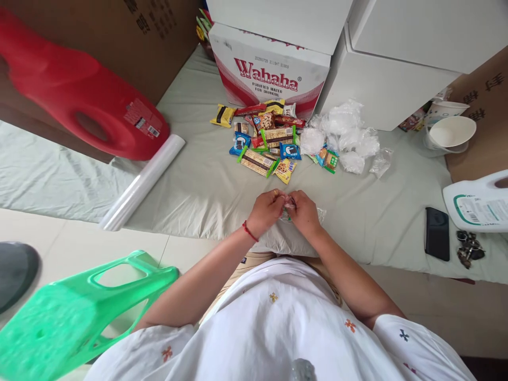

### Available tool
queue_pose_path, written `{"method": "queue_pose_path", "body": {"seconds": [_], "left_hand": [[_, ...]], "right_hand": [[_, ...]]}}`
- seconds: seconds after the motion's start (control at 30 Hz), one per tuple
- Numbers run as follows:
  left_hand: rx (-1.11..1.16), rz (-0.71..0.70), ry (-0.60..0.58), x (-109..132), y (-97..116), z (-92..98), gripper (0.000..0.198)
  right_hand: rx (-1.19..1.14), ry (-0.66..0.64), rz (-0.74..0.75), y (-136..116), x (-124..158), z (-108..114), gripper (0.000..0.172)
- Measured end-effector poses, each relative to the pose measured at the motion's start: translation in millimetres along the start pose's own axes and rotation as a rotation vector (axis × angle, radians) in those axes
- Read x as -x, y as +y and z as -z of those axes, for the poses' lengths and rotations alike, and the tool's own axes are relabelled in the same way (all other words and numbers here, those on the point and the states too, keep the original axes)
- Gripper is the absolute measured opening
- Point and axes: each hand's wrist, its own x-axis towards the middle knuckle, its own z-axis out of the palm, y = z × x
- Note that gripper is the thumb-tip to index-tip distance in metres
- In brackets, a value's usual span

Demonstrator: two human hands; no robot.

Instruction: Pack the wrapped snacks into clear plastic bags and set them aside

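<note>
My left hand (268, 211) and my right hand (305, 214) meet close to the front edge of the covered surface, fingers closed in a pinch. Between them they grip a crinkled clear plastic bag (322, 215), its end showing past my right hand. Bits of green show through it; its contents are mostly hidden by my fingers. Just beyond lies a pile of wrapped snacks, including a green-ended snack bar (257, 161), a yellow packet (286, 170) and a blue packet (290, 151). Right of the pile sits a heap of crumpled clear plastic bags (349, 129).
A Wahaba-style carton printed "Wahaha" (273, 69) stands behind the snacks. Left are a plastic film roll (143, 182), a red jug (115, 116) and a green stool (59, 317). Right are paper cups (452, 132), a phone (437, 234), keys (470, 248) and a white jug (480, 203).
</note>
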Motion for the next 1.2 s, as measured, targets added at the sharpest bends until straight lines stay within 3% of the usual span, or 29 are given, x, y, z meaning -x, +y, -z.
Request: {"method": "queue_pose_path", "body": {"seconds": [0.1, 0.2, 0.27, 0.33, 0.43, 0.5, 0.57, 0.7, 0.83, 0.93, 1.03, 1.13, 1.2], "left_hand": [[-0.215, -0.125, 0.011, 5.4, -11.6, -4.3, 0.021], [-0.480, -0.303, 0.038, 12.2, -19.6, -7.0, 0.026], [-0.599, -0.336, 0.033, 16.7, -21.0, -10.5, 0.031], [-0.681, -0.315, 0.017, 20.0, -19.5, -13.3, 0.036], [-0.758, -0.287, -0.028, 20.2, -13.8, -12.5, 0.041], [-0.792, -0.277, -0.074, 17.2, -8.9, -9.4, 0.043], [-0.836, -0.251, -0.127, 13.0, -3.9, -6.8, 0.044], [-0.966, -0.168, -0.166, 6.8, 5.2, -7.9, 0.044], [-1.001, -0.132, -0.142, 6.1, 11.0, -11.5, 0.043], [-0.985, -0.105, -0.105, 7.4, 15.1, -13.2, 0.045], [-0.973, -0.057, -0.082, 9.0, 20.6, -15.9, 0.047], [-1.017, -0.015, -0.022, 7.4, 25.1, -16.5, 0.052], [-1.057, -0.019, 0.063, 2.4, 25.0, -13.4, 0.067]], "right_hand": [[-0.206, -0.024, -0.017, 7.0, -3.8, 2.4, 0.019], [-0.486, -0.132, -0.125, 17.7, -12.6, 6.7, 0.021], [-0.575, -0.193, -0.198, 26.2, -18.0, 11.1, 0.021], [-0.518, -0.193, -0.218, 36.0, -20.3, 17.2, 0.020], [-0.211, -0.050, -0.185, 52.7, -16.5, 29.0, 0.017], [-0.032, 0.075, -0.156, 62.8, -10.4, 37.3, 0.023], [0.000, 0.116, -0.108, 69.0, -3.4, 44.3, 0.036], [-0.089, -0.047, -0.010, 67.1, 8.3, 51.1, 0.056], [-0.162, -0.211, -0.127, 63.9, 11.4, 51.0, 0.048], [-0.283, -0.097, -0.218, 67.7, 10.5, 51.4, 0.046], [-0.126, 0.075, -0.211, 68.9, 12.4, 52.2, 0.045], [0.081, 0.000, -0.213, 65.5, 17.0, 50.9, 0.045], [0.124, -0.112, -0.184, 64.2, 19.0, 49.6, 0.031]]}}
